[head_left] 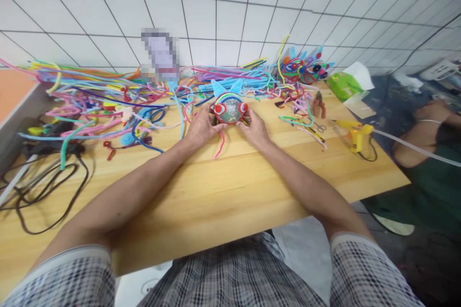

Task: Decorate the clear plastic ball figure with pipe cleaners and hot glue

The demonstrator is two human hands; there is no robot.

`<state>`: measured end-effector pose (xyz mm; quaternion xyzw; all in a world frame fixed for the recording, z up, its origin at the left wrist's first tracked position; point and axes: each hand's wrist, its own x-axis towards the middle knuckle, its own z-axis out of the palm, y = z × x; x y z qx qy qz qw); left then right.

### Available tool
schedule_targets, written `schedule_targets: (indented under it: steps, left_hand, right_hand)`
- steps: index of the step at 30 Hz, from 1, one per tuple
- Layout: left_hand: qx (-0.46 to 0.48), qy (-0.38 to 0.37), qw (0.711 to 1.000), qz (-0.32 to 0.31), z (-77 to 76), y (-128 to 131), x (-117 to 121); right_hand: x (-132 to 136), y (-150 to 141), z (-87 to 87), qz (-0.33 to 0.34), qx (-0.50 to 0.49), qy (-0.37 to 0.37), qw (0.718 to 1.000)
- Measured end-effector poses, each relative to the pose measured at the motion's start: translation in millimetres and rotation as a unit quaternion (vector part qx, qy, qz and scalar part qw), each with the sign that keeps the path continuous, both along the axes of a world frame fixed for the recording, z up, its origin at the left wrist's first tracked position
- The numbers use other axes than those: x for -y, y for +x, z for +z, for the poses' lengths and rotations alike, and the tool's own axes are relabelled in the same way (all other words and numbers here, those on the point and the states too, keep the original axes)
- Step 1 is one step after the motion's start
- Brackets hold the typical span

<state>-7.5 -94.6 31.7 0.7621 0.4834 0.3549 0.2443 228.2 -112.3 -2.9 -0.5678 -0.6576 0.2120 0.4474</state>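
Between my two hands is a round pipe-cleaner animal head with blue pointed ears, red round eyes and a grey, shiny front. My left hand is closed around its left side, fingers partly hidden behind it. On the opposite side my right hand grips it the same way, thumb toward the lower edge. A pink pipe cleaner hangs or lies just below the head, near my left thumb.
Heaps of coloured pipe cleaners line the wall side of the wooden table. Two similar animal heads, pliers, scissors and a yellow glue gun lie to the right. Black cables coil at left. Another person's arm is at far right.
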Motion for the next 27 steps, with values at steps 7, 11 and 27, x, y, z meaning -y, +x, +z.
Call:
schedule_targets:
  steps: [7, 11, 27]
  left_hand:
    - [-0.005, 0.033, 0.999, -0.020, -4.5, -2, -2]
    - [-0.009, 0.042, 0.998, -0.039, -8.2, -2, -6]
    - [0.014, 0.036, 0.999, -0.028, -7.8, 3, -5]
  right_hand:
    - [25, 3, 25.5, -0.062, 0.110, 0.142, 0.982]
    - [38, -11, 48.1, -0.035, 0.223, 0.205, 0.952]
    - [16, -35, 60.4, -0.040, 0.393, 0.238, 0.887]
